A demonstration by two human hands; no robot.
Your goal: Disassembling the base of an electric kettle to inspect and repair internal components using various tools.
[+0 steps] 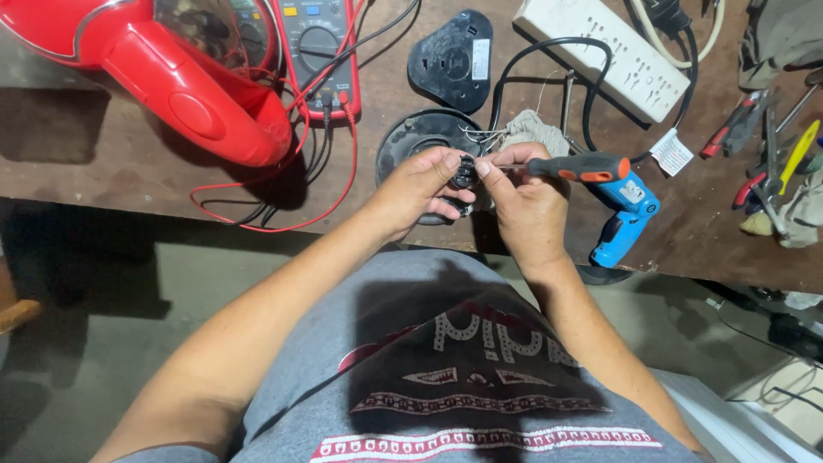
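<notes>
Hands at centre, over the front edge of the workbench [103, 163]. I see the left hand [420, 189] pinching a small black part [464, 174] between thumb and fingertips, closed firmly on it, just above the round black base [411, 137] lying on the bench. The right hand [527, 201] is wrapped shut around a screwdriver [579, 166] with an orange-and-black handle, its tip brought to the part. Thin bare wires [480, 135] run from the part toward a crumpled rag [531, 130]. A blue cordless driver [624, 214] lies just beside the right wrist; a red kettle [171, 77] and a multimeter [317, 43] with red leads sit well apart on the left. To do this well, I judge the tip should be seated squarely before turning, the part braced steadily by the left fingers, and the wires kept slack so that they are not strained or twisted.
</notes>
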